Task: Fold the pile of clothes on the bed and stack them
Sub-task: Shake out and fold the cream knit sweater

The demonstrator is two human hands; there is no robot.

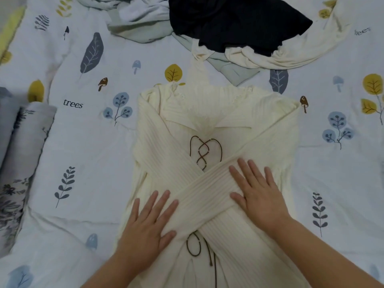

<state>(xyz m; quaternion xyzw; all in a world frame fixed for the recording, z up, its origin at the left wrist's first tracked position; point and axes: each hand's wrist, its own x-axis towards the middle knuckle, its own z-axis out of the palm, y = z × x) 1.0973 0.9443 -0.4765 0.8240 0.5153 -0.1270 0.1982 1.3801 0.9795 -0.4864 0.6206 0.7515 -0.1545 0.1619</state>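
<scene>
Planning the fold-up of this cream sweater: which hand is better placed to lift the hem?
Probably the left hand: it lies flat lower on the cream sweater, nearer the hem. The right hand presses the crossed sleeves higher up, holding them.

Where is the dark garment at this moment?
In the head view, the dark garment lies at the top, right of centre, on the unfolded pile, beyond the cream sweater that both hands press flat.

"trees" and perhaps "bees" on bedsheet
</scene>
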